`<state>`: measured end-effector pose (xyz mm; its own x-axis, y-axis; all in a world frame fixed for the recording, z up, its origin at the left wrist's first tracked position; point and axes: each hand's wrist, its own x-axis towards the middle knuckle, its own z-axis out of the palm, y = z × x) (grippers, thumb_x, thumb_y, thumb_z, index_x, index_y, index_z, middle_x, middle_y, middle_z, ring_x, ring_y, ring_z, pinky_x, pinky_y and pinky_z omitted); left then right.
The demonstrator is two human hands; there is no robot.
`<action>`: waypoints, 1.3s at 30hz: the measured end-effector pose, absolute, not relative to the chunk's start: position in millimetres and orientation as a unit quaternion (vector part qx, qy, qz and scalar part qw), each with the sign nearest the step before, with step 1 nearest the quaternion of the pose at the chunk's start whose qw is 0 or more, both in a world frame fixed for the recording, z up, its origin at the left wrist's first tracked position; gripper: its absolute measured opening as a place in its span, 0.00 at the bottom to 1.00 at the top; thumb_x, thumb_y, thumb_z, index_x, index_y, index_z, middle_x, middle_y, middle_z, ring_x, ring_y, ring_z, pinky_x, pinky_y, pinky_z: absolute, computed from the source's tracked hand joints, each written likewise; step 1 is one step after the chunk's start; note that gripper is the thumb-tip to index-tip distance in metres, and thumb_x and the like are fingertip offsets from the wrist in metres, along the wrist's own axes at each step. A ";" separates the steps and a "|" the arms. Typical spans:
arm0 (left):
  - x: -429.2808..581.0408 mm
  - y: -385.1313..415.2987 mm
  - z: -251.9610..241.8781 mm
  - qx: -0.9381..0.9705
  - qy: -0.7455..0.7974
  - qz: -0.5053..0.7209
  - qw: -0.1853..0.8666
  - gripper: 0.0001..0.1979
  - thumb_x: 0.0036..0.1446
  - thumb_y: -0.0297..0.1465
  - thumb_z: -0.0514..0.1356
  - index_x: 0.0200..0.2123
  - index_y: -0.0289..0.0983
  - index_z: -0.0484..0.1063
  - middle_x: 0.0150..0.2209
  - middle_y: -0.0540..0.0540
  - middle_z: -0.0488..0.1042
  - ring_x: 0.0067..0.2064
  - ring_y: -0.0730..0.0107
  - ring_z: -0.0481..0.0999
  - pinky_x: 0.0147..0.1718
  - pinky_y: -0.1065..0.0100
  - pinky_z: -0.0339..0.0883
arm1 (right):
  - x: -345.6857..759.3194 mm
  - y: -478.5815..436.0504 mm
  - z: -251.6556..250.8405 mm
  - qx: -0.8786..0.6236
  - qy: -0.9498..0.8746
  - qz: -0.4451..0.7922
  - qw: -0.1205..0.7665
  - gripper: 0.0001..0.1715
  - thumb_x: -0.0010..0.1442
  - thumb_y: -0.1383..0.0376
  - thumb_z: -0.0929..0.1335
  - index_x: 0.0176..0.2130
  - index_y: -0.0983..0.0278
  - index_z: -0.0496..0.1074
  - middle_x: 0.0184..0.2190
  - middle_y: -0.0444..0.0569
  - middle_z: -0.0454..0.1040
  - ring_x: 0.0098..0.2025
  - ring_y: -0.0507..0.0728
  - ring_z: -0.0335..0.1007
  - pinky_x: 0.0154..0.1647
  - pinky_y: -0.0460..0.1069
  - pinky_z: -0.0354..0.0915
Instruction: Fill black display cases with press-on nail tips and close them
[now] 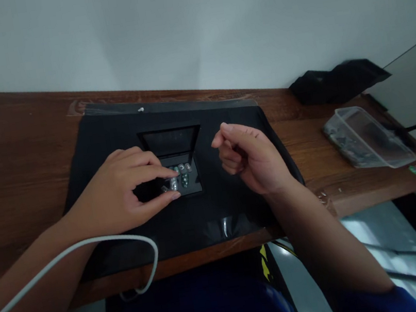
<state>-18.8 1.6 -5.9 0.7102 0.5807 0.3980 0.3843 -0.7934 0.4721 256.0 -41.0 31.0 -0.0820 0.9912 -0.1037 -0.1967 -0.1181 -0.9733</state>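
Observation:
A small black box [198, 174] with its framed, see-through lid [170, 142] raised stands on the black mat. Several glossy decorated pieces that look like false nails [184, 180] lie inside, some silver and some dark green. My left hand [126, 184] reaches over the box from the left, and its thumb and index finger pinch a silver false nail [173, 184]. To the right of the box, my right hand [248, 152] is raised above the mat with its fingers curled and thumb against the index finger. Whether anything is in that pinch is too small to see.
The black mat [136, 250] is taped to a brown wooden table [10, 170] against a pale wall. At the right are a clear plastic tub [369, 137] holding small packets and a black bag-like object [337, 82]. A white cable [99, 239] crosses my left forearm.

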 end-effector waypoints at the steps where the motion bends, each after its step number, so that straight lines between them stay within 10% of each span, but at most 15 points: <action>1: -19.0 2.0 -7.4 0.907 0.270 0.264 0.185 0.09 0.72 0.42 0.71 0.50 0.47 0.88 0.41 0.49 0.85 0.40 0.61 0.81 0.45 0.55 0.68 | 256.6 -40.8 30.9 -0.460 -0.435 0.590 0.500 0.32 0.60 0.38 0.81 0.32 0.61 0.75 0.19 0.32 0.51 0.20 0.46 0.40 0.21 0.47 0.39; 12: -18.9 5.6 -10.6 0.907 0.261 0.264 0.197 0.11 0.72 0.43 0.70 0.50 0.46 0.88 0.41 0.48 0.84 0.39 0.62 0.81 0.40 0.61 0.72 | 254.3 -42.9 26.5 -0.462 -0.480 0.589 0.458 0.32 0.63 0.38 0.79 0.32 0.62 0.76 0.19 0.33 0.53 0.22 0.47 0.44 0.22 0.46 0.45; 22: -21.9 7.6 -12.9 0.905 0.285 0.239 0.206 0.15 0.71 0.48 0.70 0.53 0.48 0.89 0.43 0.47 0.84 0.42 0.59 0.82 0.40 0.60 0.73 | 255.5 -47.7 13.8 -0.573 -0.679 0.359 0.284 0.08 0.67 0.61 0.78 0.41 0.65 0.87 0.20 0.36 0.63 0.24 0.48 0.55 0.30 0.49 0.52; 39: -28.7 8.6 -4.6 0.892 0.313 0.247 0.216 0.14 0.69 0.50 0.70 0.50 0.53 0.88 0.32 0.51 0.78 0.34 0.62 0.79 0.33 0.65 0.71 | 244.6 -49.2 18.1 -0.579 -0.718 0.338 0.190 0.11 0.67 0.62 0.79 0.48 0.64 0.88 0.23 0.37 0.66 0.27 0.49 0.60 0.33 0.49 0.53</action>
<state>-28.7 8.6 -4.6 0.6827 0.6641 0.3048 0.4514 -0.7114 0.5386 244.6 -49.2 18.1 -0.2582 0.9590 -0.1173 0.7020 0.1028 -0.7047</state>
